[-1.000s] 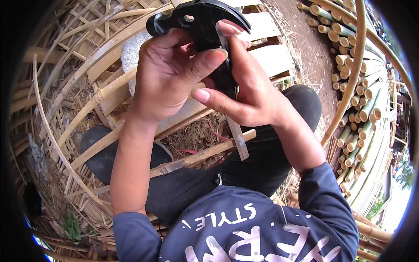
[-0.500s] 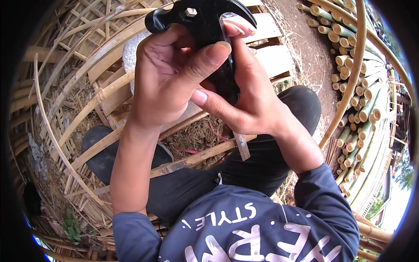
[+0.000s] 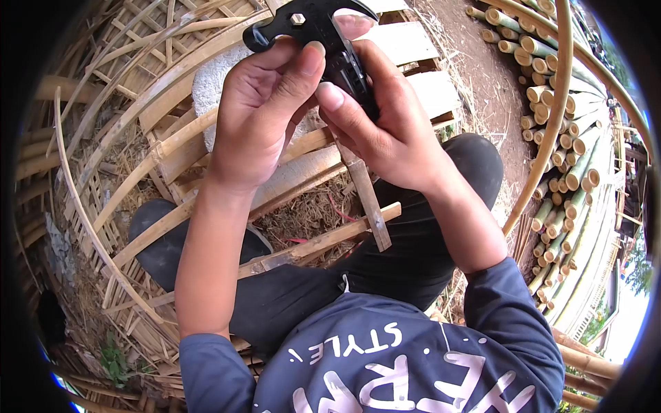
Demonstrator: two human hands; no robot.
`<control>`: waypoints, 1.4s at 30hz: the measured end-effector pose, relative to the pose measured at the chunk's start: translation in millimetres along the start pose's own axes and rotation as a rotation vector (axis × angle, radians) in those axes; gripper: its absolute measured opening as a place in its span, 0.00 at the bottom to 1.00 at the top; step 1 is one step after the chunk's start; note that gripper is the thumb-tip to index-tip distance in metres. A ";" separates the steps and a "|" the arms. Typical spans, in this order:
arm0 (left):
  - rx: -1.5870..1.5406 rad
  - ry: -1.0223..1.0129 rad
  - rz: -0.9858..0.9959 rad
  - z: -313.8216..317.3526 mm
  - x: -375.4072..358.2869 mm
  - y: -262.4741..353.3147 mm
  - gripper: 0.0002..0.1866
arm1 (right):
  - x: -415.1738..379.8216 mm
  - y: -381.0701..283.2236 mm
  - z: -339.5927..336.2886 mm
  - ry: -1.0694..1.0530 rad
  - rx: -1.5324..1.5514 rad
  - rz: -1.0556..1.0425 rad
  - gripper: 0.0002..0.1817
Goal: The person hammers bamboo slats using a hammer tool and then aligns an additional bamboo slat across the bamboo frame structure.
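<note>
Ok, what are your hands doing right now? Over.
Left hand and right hand both gripping black hammer, raised. Bamboo strip hangs below. Nothing blocking.

Dirt ground point(image 3: 482, 76), stacked bamboo poles point(image 3: 564, 138)

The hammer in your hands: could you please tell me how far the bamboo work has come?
Done: a curved bamboo frame with woven strips stands in front, and two slats lie crossed over the lap. In hand: both the left hand and right hand grip the black hammer. Left: cut poles lie stacked unused on the right; I see no nail.
</note>
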State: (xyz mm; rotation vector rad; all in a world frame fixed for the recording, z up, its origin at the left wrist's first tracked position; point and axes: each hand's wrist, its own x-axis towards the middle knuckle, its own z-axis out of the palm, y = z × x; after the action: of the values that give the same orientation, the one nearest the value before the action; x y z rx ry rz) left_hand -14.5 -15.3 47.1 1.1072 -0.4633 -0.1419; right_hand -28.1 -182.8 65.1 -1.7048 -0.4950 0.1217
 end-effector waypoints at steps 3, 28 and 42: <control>-0.094 0.066 -0.098 2.2 -1.1 0.8 0.22 | -1.0 -8.0 -6.1 0.005 0.049 0.099 0.21; 1.729 0.059 0.181 -22.3 4.4 14.3 0.59 | -3.0 -10.9 -34.3 0.050 0.467 0.288 0.09; 1.855 -0.079 -0.026 -27.4 2.9 -7.0 0.70 | -2.0 9.1 -45.0 0.176 0.142 0.346 0.13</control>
State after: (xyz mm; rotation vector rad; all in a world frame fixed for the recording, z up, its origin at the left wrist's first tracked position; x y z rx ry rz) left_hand 0.6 3.3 31.7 2.9223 -0.6207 0.3232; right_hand -11.8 -225.7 65.1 -1.6302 -0.0555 0.2483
